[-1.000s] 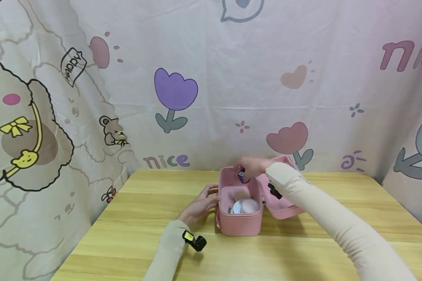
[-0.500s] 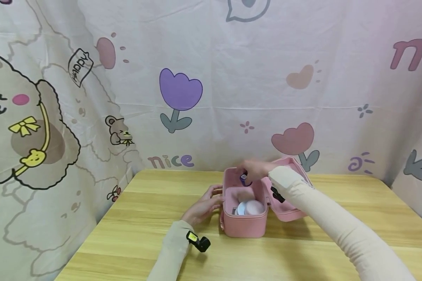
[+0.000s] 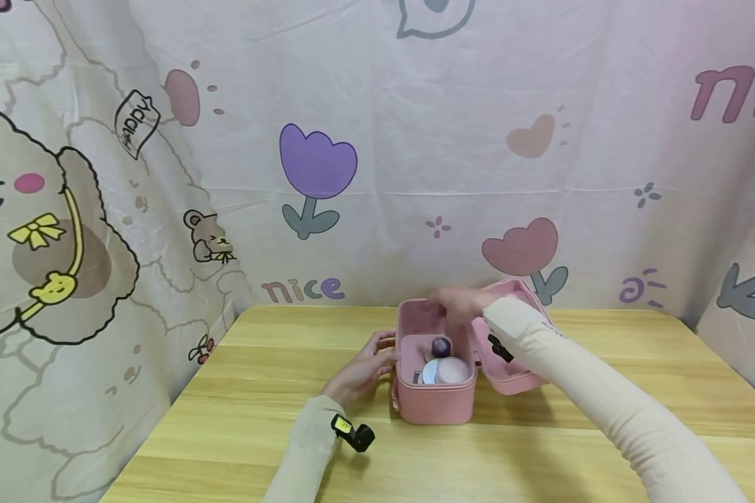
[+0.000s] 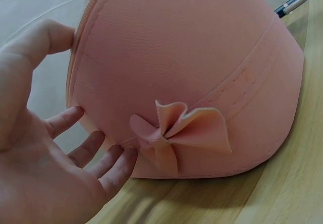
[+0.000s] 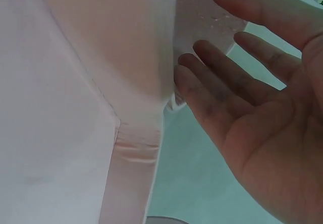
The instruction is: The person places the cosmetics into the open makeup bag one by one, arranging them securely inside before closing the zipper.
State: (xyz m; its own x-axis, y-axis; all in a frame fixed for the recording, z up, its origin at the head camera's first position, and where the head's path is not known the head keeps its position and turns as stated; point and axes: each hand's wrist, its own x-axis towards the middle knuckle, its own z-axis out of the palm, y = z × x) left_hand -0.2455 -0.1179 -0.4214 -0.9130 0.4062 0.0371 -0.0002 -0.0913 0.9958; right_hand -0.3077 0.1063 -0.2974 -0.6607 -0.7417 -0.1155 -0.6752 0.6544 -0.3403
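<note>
A pink cosmetic case [image 3: 434, 405] stands on the table with its lid [image 3: 512, 374] folded out to the right. Inside lie a round pale-pink container [image 3: 453, 371], a white disc [image 3: 430, 372] and a small dark purple round object [image 3: 441, 347]. My left hand [image 3: 365, 367] touches the case's left side, fingers relaxed; in the left wrist view, the thumb is near the zip edge and the fingertips are by a pink bow [image 4: 197, 128]. My right hand [image 3: 462, 304] hovers over the case's back end, holding nothing; its fingers are extended in the right wrist view.
The wooden table [image 3: 277, 377] extends to both sides of the case. A printed cloth [image 3: 409, 140] hangs behind and along the sides. In the left wrist view, a slim pen-like thing [image 4: 303, 1] shows past the case.
The small dark purple object was in my right hand and now lies inside the case, let go. My left hand has stayed against the case's side.
</note>
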